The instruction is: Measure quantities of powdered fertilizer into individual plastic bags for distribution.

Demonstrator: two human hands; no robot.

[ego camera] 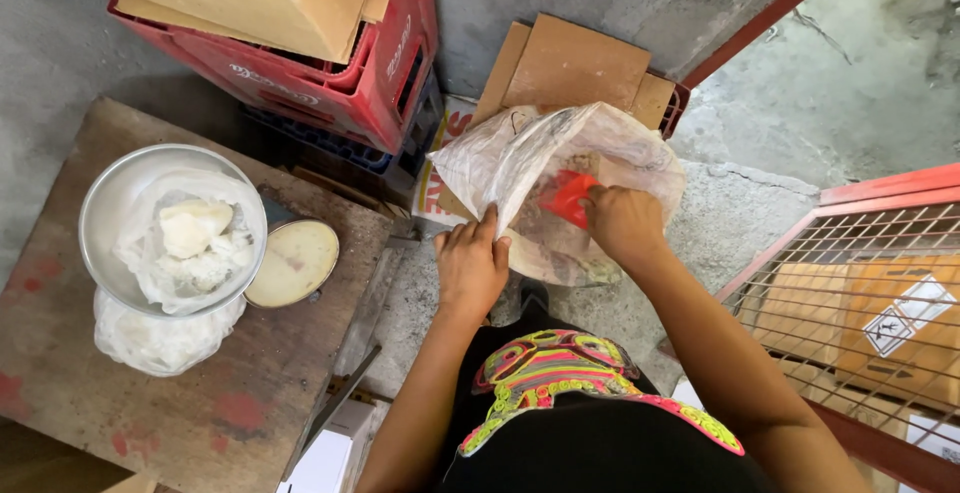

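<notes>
1 head-worn camera looks steeply down from above the person's chest, close over both hands; the wooden table (pixel 150 393) sits at 9 o'clock, the wire cage (pixel 860 293) at 3 o'clock, the red crate (pixel 330 63) at 11.

So the plastic bag (pixel 560 168) is sitting on the floor right in front of the person, with the left hand (pixel 470 263) gripping its near edge and the right hand (pixel 622 221) reaching inside, holding a scoop (pixel 570 198). Cardboard sheets (pixel 575 68) are leaning behind the bag. Off to the left a wooden table (pixel 150 423) is carrying a metal bowl (pixel 105 203) with a lined bag in it, and a round lid (pixel 293 263) is lying just right of the bowl. Stacked crates (pixel 340 78) are standing behind the table. A wire cage (pixel 860 293) is sitting on the right.
</notes>
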